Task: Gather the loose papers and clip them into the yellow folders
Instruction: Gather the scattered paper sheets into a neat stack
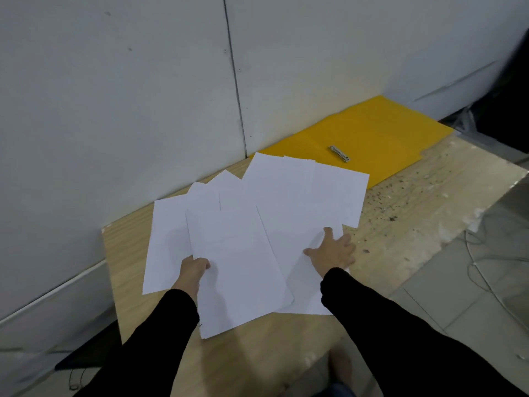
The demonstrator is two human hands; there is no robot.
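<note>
Several loose white papers [257,224] lie fanned out and overlapping on a light wooden table [257,353]. My left hand [193,272] grips the left edge of a sheet near the front of the pile. My right hand [333,253] lies flat with spread fingers on the papers at the right side. Behind the papers, an open yellow folder [372,136] lies flat against the wall, its far corner partly covered by the sheets. A metal clip [339,153] sits on the folder's middle.
A grey panelled wall [143,96] runs along the table's far edge. Dark specks of dirt dot the tabletop at the right [400,202]. Cables [486,267] trail over the grey floor to the right. A dark object stands at the upper right [509,110].
</note>
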